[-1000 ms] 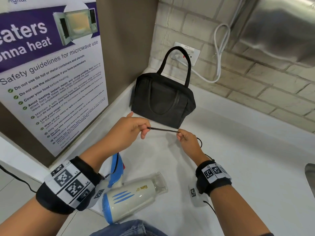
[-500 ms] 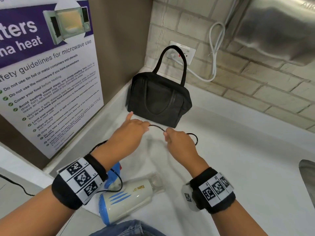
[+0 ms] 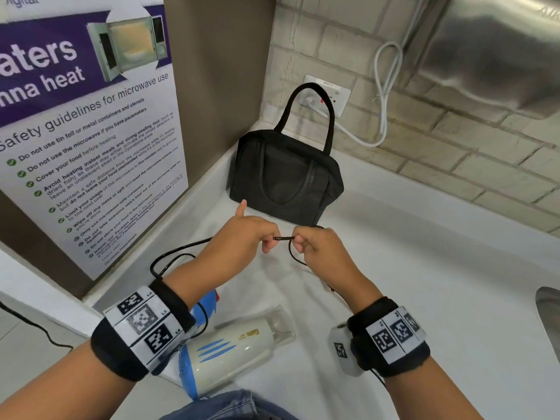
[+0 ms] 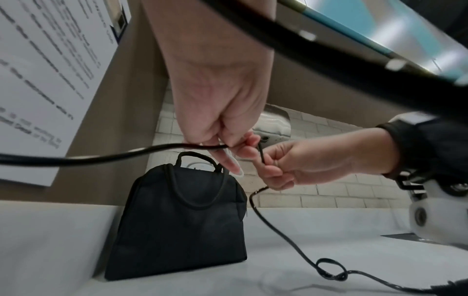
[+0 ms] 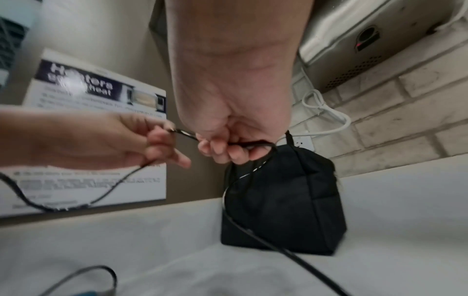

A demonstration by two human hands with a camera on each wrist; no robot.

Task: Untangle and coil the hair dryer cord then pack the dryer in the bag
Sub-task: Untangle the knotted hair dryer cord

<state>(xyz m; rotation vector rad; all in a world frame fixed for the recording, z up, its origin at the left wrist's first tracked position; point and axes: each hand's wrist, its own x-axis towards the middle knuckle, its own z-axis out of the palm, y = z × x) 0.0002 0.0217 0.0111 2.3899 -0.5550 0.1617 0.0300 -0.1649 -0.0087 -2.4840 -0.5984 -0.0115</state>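
Both hands hold the thin black cord (image 3: 284, 238) just in front of the black bag (image 3: 285, 180). My left hand (image 3: 266, 236) pinches it in its fingertips, and my right hand (image 3: 300, 242) grips it with curled fingers a few centimetres away. From the left hand (image 4: 225, 144) the cord (image 4: 101, 156) runs back in a loop toward my wrist. From the right hand (image 5: 228, 146) the cord (image 5: 253, 230) drops to the counter, with a small knot-like loop (image 4: 331, 269) lying there. The cream and blue hair dryer (image 3: 230, 350) lies on its side near my body. The bag (image 4: 182, 222) stands upright and closed.
The white counter (image 3: 424, 268) meets a brick wall with a socket (image 3: 328, 93) and a white cable (image 3: 383, 95). A steel appliance (image 3: 500, 50) hangs at the upper right. A microwave poster (image 3: 85, 140) covers the left panel. A sink rim (image 3: 548, 310) shows at the right edge.
My hands have come closer together along the cord, so the span between them is much shorter. A slack loop of cord now shows behind my left wrist.
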